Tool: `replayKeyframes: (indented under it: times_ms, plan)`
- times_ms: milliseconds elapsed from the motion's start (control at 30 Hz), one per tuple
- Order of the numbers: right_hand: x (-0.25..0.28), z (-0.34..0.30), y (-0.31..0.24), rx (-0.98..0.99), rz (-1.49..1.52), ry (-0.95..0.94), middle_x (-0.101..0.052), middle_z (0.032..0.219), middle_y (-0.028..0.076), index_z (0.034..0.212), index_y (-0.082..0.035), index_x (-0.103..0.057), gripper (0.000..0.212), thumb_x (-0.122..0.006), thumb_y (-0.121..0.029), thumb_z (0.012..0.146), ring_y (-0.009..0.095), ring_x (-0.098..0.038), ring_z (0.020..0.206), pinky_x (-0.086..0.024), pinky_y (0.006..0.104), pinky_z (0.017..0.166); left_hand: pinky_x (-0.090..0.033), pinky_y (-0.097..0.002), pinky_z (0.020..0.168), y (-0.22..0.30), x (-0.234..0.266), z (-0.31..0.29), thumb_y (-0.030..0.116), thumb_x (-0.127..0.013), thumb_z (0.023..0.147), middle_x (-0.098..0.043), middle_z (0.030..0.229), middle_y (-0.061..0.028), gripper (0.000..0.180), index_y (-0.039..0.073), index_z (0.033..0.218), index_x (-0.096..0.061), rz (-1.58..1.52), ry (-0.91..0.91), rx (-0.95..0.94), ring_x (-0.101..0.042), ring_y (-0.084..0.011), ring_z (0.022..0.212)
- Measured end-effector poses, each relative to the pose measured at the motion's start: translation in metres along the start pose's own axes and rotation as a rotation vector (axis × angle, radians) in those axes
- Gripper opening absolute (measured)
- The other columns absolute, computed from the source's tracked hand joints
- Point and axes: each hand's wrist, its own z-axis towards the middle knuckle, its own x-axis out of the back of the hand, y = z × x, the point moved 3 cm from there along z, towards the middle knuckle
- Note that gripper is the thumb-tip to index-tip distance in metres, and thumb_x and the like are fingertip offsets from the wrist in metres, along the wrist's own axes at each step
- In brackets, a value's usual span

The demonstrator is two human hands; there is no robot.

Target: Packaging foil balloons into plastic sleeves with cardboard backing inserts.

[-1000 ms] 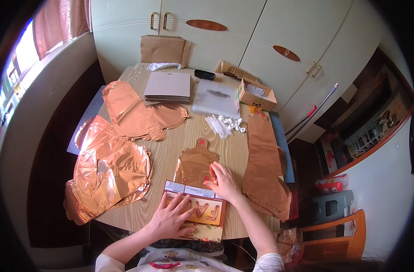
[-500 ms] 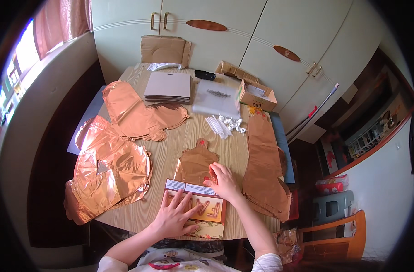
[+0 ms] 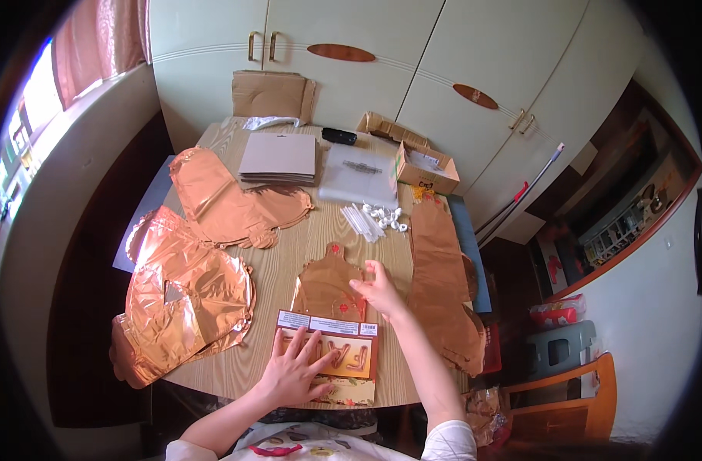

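My left hand point(image 3: 296, 370) lies with fingers spread on a printed card header point(image 3: 362, 347), orange and yellow with letter-shaped balloons pictured on it. Beyond the card's far edge reaches a clear plastic bag with a folded copper foil balloon point(image 3: 324, 280) in it; small red leaf prints show on the bag. My right hand point(image 3: 379, 292) is over the bag's right edge, thumb and forefinger apart, and I see nothing between them. Copper foil balloons point(image 3: 186, 296) lie flat at the left, and more folded foil balloons point(image 3: 435, 261) form a stack at the right.
Farther back are white straws point(image 3: 360, 223), white plastic clips point(image 3: 389, 217), a pile of clear bags point(image 3: 359, 183), a stack of grey-brown cards point(image 3: 278, 157) and an open cardboard box point(image 3: 428, 173). A wooden chair point(image 3: 597, 399) stands right of the table.
My right hand has lifted off the bag's lower right part and moved slightly right and away from me, its fingers parting. My left hand stays on the card. The whole view has shifted a little.
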Motion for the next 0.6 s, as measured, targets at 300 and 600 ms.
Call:
replayKeyframes:
  times_ms: [300,600]
  plan:
    - [-0.002,0.01,-0.004,-0.132,-0.29,-0.337,-0.07,0.088,0.01,0.103,0.007,-0.064,0.031,-0.074,-0.017,0.086,0.013,-0.065,0.079,-0.052,0.028,0.07,-0.015,-0.0738,0.108,0.003,0.002,0.001,0.067,-0.046,0.089,-0.034,0.153,-0.019,0.068,0.032,0.146,-0.041,-0.012,0.018,0.034,-0.025,-0.0442,0.142]
    - [-0.006,-0.029,-0.012,0.089,-0.164,-0.397,-0.071,0.098,0.011,0.115,0.0,-0.058,0.034,-0.069,-0.019,0.09,0.017,-0.067,0.089,-0.054,0.0326,0.078,-0.016,-0.075,0.106,0.003,0.008,0.002,0.067,-0.046,0.088,-0.035,0.152,-0.0193,0.069,0.032,0.146,-0.041,-0.062,-0.025,0.058,-0.027,-0.0448,0.141]
